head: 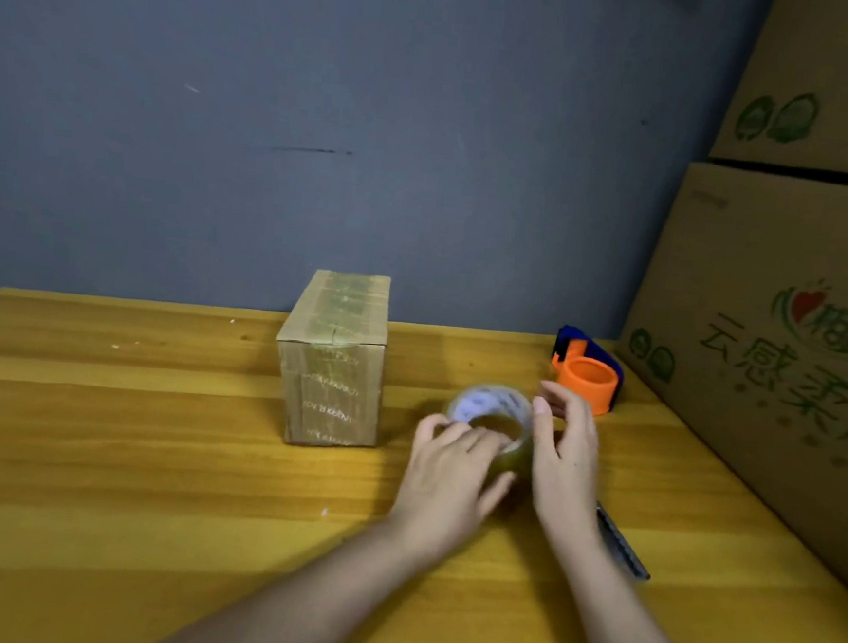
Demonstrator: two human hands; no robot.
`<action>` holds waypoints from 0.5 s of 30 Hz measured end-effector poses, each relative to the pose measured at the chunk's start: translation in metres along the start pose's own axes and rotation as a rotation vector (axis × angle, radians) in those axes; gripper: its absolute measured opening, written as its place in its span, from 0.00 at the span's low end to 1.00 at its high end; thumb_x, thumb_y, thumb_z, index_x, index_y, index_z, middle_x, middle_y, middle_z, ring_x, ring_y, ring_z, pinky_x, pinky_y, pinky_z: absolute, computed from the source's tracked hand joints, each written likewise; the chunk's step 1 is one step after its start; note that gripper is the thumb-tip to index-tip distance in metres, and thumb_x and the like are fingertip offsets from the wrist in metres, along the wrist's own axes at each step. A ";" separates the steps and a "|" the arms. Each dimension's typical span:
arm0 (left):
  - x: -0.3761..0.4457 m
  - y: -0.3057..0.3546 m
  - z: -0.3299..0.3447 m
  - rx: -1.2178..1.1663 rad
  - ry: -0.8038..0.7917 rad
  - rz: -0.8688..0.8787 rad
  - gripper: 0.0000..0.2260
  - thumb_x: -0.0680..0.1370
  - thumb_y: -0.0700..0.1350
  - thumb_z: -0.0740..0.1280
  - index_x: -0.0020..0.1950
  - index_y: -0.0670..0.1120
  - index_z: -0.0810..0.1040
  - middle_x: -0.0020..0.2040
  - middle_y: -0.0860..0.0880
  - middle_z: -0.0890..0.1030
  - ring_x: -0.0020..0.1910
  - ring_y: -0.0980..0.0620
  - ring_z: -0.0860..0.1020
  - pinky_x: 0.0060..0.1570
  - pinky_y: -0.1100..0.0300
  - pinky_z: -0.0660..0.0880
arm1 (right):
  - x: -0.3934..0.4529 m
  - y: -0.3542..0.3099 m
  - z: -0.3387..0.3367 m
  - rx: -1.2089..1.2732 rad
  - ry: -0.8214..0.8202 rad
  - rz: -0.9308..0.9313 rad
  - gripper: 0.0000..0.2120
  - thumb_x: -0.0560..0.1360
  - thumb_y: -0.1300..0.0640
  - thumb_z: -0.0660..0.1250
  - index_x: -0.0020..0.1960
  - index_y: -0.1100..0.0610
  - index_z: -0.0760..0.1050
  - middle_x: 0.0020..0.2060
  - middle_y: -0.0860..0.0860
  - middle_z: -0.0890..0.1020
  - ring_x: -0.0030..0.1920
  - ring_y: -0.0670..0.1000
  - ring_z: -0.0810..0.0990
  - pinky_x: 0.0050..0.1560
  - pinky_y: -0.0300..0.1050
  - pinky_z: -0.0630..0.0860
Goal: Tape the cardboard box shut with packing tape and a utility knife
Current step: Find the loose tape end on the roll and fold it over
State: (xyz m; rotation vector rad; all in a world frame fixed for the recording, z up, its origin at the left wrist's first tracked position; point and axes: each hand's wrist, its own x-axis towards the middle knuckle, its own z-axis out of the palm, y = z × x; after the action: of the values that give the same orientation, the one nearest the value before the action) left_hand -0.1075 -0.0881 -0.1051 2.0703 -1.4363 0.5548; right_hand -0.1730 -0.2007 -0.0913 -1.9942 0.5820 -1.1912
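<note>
A small cardboard box (333, 365) stands on the wooden table (122, 450), its flaps down and old tape strips across its top and front. To its right, both hands hold a roll of clear packing tape (493, 413) just above the table. My left hand (451, 470) grips the roll's near left side, fingers over its rim. My right hand (563, 454) cups the right side with the thumb up. A dark utility knife (622, 545) lies on the table, partly hidden under my right wrist.
An orange and blue tape dispenser (588, 372) sits behind the hands near the wall. Large printed cardboard cartons (775, 349) are stacked along the right edge of the table. A grey-blue wall (325, 136) closes the back.
</note>
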 end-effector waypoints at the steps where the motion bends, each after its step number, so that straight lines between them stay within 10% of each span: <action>1: -0.001 -0.001 -0.004 -0.105 0.065 -0.056 0.11 0.72 0.55 0.61 0.50 0.51 0.74 0.43 0.56 0.81 0.45 0.56 0.77 0.57 0.58 0.61 | -0.002 -0.002 0.001 0.088 0.002 0.024 0.17 0.76 0.43 0.54 0.60 0.49 0.71 0.56 0.45 0.75 0.56 0.37 0.72 0.59 0.31 0.66; 9: 0.001 -0.005 -0.009 -0.936 0.147 -0.373 0.14 0.72 0.46 0.61 0.57 0.47 0.68 0.47 0.57 0.76 0.46 0.62 0.74 0.49 0.65 0.72 | -0.014 -0.011 0.021 0.557 -0.391 0.277 0.31 0.70 0.35 0.58 0.71 0.41 0.61 0.67 0.46 0.70 0.67 0.45 0.70 0.67 0.45 0.68; 15: 0.002 -0.001 -0.025 -1.185 0.208 -0.407 0.07 0.74 0.38 0.58 0.45 0.48 0.72 0.33 0.62 0.81 0.30 0.66 0.77 0.31 0.74 0.72 | -0.017 -0.016 0.017 0.583 -0.473 0.252 0.34 0.66 0.42 0.66 0.71 0.39 0.61 0.61 0.42 0.75 0.48 0.40 0.79 0.38 0.32 0.75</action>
State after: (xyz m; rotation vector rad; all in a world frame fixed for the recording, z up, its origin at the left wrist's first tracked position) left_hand -0.1065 -0.0728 -0.0853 1.2037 -0.8149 -0.2360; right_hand -0.1656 -0.1729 -0.0939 -1.5590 0.1999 -0.6056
